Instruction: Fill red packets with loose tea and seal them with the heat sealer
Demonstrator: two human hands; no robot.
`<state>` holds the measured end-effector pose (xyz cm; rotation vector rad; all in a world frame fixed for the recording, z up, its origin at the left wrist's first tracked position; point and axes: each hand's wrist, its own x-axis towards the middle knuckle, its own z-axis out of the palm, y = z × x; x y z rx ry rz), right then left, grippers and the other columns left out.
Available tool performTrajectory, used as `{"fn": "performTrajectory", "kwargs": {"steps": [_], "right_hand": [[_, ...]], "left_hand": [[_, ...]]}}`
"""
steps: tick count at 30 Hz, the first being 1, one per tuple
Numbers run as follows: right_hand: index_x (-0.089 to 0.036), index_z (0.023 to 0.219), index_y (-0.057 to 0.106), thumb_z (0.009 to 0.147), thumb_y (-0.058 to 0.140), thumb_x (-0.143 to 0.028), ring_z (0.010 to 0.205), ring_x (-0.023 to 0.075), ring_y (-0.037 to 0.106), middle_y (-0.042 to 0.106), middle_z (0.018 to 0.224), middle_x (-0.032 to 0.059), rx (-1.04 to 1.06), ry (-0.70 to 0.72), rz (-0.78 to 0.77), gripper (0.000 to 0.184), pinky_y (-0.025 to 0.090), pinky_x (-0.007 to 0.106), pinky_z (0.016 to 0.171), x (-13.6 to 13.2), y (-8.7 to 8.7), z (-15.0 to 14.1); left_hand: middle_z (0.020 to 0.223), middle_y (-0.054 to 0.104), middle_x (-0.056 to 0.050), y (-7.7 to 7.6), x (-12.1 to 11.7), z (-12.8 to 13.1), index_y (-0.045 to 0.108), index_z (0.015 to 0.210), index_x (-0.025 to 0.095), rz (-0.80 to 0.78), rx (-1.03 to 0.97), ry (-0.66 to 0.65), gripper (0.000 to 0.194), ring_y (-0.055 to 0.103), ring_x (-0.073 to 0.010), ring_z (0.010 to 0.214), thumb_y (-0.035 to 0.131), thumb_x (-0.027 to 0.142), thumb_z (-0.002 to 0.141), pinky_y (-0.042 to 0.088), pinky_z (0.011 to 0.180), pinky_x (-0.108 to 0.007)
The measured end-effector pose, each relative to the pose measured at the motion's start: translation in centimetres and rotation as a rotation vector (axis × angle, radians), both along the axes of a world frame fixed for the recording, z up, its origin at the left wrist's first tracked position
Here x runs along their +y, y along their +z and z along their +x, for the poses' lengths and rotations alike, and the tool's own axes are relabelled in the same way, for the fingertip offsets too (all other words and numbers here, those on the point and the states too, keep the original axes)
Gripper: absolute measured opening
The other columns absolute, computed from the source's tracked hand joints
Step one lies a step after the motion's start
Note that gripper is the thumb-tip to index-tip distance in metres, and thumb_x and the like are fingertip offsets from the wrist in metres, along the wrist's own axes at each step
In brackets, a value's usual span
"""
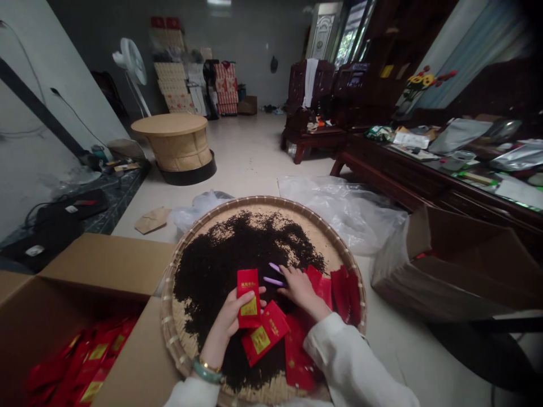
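Observation:
My left hand point(231, 314) grips a small red packet point(248, 282) with a yellow label, held upright with the thumb across its front. My right hand point(299, 288) is closed around purple tongs point(274, 281); their two prongs point left, apart, over dark dried leaves that look like tea point(216, 254). The leaves are spread over a round woven bamboo tray point(169, 305). A second red packet point(265, 333) lies tilted on the leaves, just below my left hand. More red packets point(345, 294) lie on the tray's right side, partly hidden behind my right forearm.
An open cardboard box point(136, 350) with many red packets point(85, 362) stands at the left. Another open box point(445, 271) is at the right. Clear plastic sheeting point(335, 209) lies beyond the tray. A low wooden table point(424, 175) holds clutter; a round drum-shaped table point(178, 141) stands farther back.

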<state>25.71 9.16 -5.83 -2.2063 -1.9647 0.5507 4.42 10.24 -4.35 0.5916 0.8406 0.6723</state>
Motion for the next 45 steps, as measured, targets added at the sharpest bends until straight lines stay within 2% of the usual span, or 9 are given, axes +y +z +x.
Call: {"fn": "performTrajectory", "kwargs": {"steps": [6,8,12,16,19,26,31,37,45], "right_hand": [[-0.011,0.132,0.049,0.085,0.055,-0.030,0.111,0.0283,0.055,0.056,0.124,0.0173,0.268,-0.076,0.169,0.051,0.043,0.038,0.094,-0.5,-1.1,1.7],[-0.010,0.131,0.050,0.086,0.053,-0.036,0.111,0.0279,0.056,0.058,0.123,0.0164,0.455,-0.084,0.207,0.051,0.043,0.040,0.095,-0.1,-0.4,2.3],[-0.010,0.128,0.054,0.085,0.053,-0.046,0.093,0.0251,0.063,0.066,0.111,0.0123,0.765,0.098,0.047,0.056,0.049,0.039,0.082,0.2,2.8,2.6],[-0.012,0.120,0.062,0.082,0.058,-0.047,0.091,0.0240,0.062,0.067,0.112,0.0108,0.687,0.296,-0.009,0.052,0.048,0.033,0.079,0.2,5.8,1.4],[-0.015,0.115,0.066,0.084,0.057,-0.043,0.079,0.0201,0.063,0.071,0.099,0.0074,0.614,0.379,-0.041,0.043,0.046,0.027,0.069,0.5,6.7,0.3],[-0.017,0.107,0.070,0.087,0.055,-0.036,0.071,0.0153,0.060,0.071,0.087,0.0039,0.545,0.427,0.002,0.032,0.040,0.022,0.061,1.1,6.7,-1.2],[-0.016,0.103,0.071,0.089,0.053,-0.036,0.072,0.0151,0.059,0.070,0.086,0.0033,0.565,0.416,0.017,0.030,0.038,0.022,0.061,1.1,6.3,-1.0],[-0.017,0.098,0.071,0.090,0.051,-0.038,0.067,0.0133,0.055,0.068,0.079,0.0023,0.547,0.439,0.016,0.030,0.035,0.021,0.059,0.7,6.6,-0.7],[-0.016,0.103,0.070,0.089,0.050,-0.038,0.070,0.0145,0.055,0.069,0.085,0.0034,0.541,0.384,-0.042,0.033,0.035,0.022,0.060,0.6,6.6,-1.0]], "left_hand": [[0.115,0.065,-0.019,-0.4,-0.2,0.0,0.058,0.105,0.011,-0.001,-0.011,0.020,0.055,0.070,-0.0290,0.085,0.083,0.020,0.057,0.058,0.070,-0.036],[0.115,0.065,-0.020,-0.4,-0.2,0.0,0.059,0.104,0.010,-0.006,-0.012,0.012,0.055,0.070,-0.0295,0.085,0.084,0.022,0.056,0.058,0.071,-0.037],[0.114,0.066,-0.020,-0.4,-0.3,0.2,0.061,0.102,0.009,0.014,0.003,-0.034,0.053,0.070,-0.0297,0.085,0.084,0.024,0.057,0.058,0.070,-0.036],[0.105,0.069,-0.019,-0.5,-0.4,0.5,0.064,0.095,0.008,0.044,0.033,-0.066,0.050,0.071,-0.0286,0.081,0.086,0.025,0.054,0.057,0.068,-0.035],[0.094,0.071,-0.016,-0.5,-0.5,0.7,0.065,0.095,0.007,0.062,0.053,-0.091,0.052,0.071,-0.0269,0.077,0.087,0.026,0.052,0.056,0.068,-0.034],[0.077,0.071,-0.014,-0.3,-0.6,0.7,0.066,0.091,0.005,0.103,0.119,-0.159,0.052,0.069,-0.0227,0.066,0.087,0.031,0.051,0.054,0.063,-0.029],[0.098,0.070,-0.015,0.0,-0.7,0.3,0.066,0.097,0.009,0.122,0.088,-0.204,0.053,0.070,-0.0239,0.076,0.087,0.024,0.050,0.055,0.070,-0.032],[0.102,0.069,-0.015,0.1,-0.8,0.1,0.065,0.100,0.010,0.120,0.068,-0.291,0.056,0.070,-0.0257,0.082,0.086,0.020,0.049,0.054,0.072,-0.032],[0.083,0.071,-0.014,-0.3,-0.9,0.9,0.062,0.091,0.007,0.078,0.013,-0.096,0.052,0.070,-0.0247,0.072,0.081,0.046,0.061,0.054,0.065,-0.030]]}}
